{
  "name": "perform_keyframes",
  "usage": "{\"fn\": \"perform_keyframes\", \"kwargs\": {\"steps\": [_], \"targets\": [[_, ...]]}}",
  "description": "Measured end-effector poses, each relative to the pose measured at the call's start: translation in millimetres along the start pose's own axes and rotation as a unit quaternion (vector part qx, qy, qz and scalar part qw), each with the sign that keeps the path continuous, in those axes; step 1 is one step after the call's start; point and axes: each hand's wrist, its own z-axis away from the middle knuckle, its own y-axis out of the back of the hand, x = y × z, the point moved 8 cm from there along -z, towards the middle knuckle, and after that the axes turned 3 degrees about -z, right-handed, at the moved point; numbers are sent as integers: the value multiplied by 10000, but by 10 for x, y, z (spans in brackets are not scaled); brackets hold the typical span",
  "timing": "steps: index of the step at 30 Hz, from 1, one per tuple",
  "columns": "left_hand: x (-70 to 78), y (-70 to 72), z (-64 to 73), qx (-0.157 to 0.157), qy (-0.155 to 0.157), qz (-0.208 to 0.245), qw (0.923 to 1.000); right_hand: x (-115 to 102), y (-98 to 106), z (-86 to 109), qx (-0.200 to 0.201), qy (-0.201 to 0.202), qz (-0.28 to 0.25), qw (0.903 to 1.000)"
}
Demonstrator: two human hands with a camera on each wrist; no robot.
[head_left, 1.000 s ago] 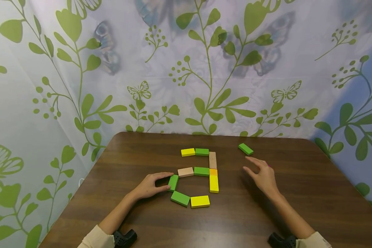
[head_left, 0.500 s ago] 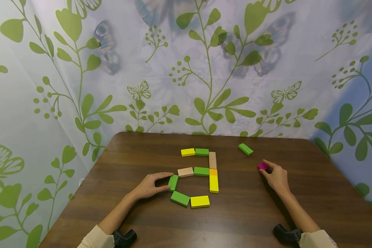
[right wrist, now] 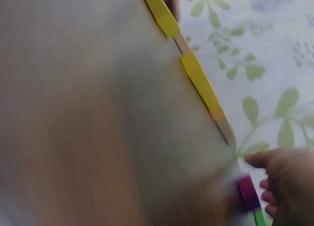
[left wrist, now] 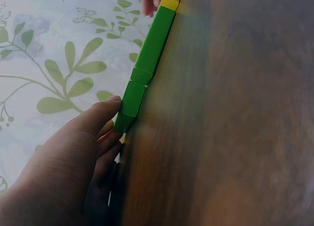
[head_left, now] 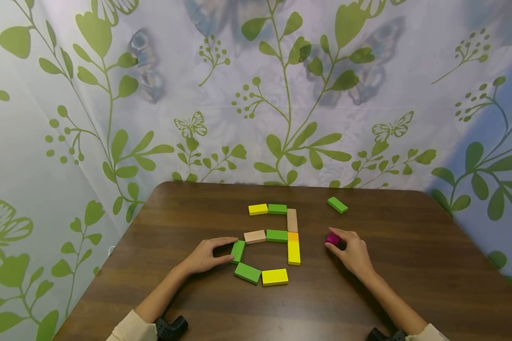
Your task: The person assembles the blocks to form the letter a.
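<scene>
My left hand (head_left: 207,255) holds a green block (head_left: 238,251) between thumb and fingers at the left side of a figure of blocks laid on the table. In the left wrist view its thumb touches that green block (left wrist: 131,99). Over to the right, my right hand (head_left: 355,253) has a small magenta block (head_left: 333,238) between thumb and index finger. The same magenta block (right wrist: 248,192) appears by the right hand (right wrist: 292,184) in the right wrist view, which is blurred.
The figure also has a near green block (head_left: 247,273), yellow blocks (head_left: 275,277) (head_left: 294,253), plain wooden blocks (head_left: 255,237) (head_left: 292,220) and an orange piece (head_left: 293,237). A loose green block (head_left: 337,205) lies at the back right of the brown table (head_left: 222,312). A patterned cloth (head_left: 213,142) hangs behind.
My right hand moved right to the magenta block, took it between thumb and finger, and brought it left toward the figure. The left hand stayed at its green block.
</scene>
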Motion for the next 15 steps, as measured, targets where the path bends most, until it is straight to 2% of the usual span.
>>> {"fn": "perform_keyframes", "kwargs": {"steps": [3, 5, 9, 12, 15], "targets": [[-4, 2, 3, 1, 4, -32, 10000, -327, -71, 31, 115, 469, -340, 9983], [-9, 2, 4, 2, 12, -56, 10000, -617, -162, 83, 42, 907, -583, 9942], [-14, 2, 5, 8, 18, -96, 10000, -1162, -415, 228, -480, 1661, -1210, 9775], [-10, 0, 6, 16, -9, -127, 9999, -1414, -615, 306, -1002, 1818, -1527, 9662], [-5, -6, 5, 19, -30, -145, 9999, -1502, -791, 338, -1482, 1641, -1525, 9632]]}}
